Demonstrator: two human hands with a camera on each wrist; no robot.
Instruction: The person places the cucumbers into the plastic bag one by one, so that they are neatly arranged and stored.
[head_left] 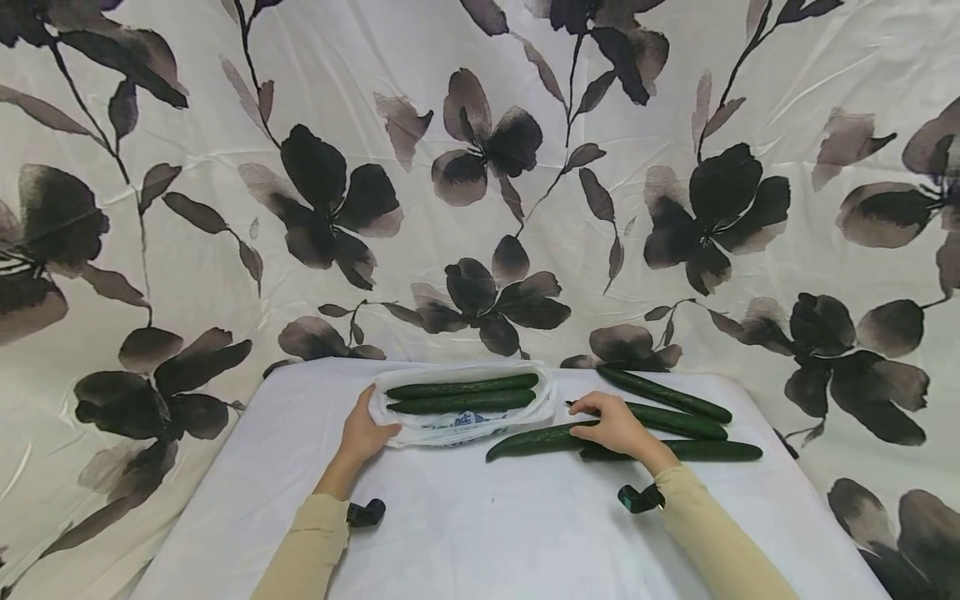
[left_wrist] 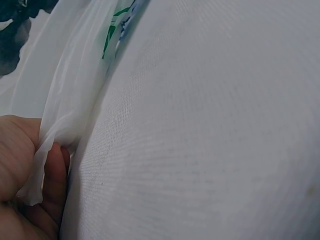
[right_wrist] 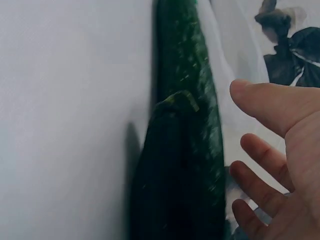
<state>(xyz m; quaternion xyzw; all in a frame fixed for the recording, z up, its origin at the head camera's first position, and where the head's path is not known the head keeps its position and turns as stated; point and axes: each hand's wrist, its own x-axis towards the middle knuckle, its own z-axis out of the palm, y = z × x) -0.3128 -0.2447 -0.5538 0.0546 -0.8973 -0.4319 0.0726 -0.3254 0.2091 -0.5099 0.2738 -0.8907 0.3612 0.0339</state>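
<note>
My left hand point(head_left: 366, 429) grips the left end of a thin white plastic bag point(head_left: 431, 436), whose gathered edge point(left_wrist: 37, 175) runs between thumb and fingers in the left wrist view. Two dark green cucumbers point(head_left: 463, 395) lie side by side in the bag's open mouth. Over the loose cucumbers at the right hovers my right hand point(head_left: 617, 427), thumb and fingers apart. Nearest to it is a long cucumber point(head_left: 528, 442). In the right wrist view, the fingers are spread beside this cucumber point(right_wrist: 182, 55), and the tip of another cucumber point(right_wrist: 162, 165) overlaps it.
More loose cucumbers lie at the right: one at the back point(head_left: 667, 393), one in the middle point(head_left: 678, 422) and one in front point(head_left: 716, 451). A white cloth covers the table point(head_left: 487, 533). Behind its far edge hangs a floral curtain point(head_left: 420, 250).
</note>
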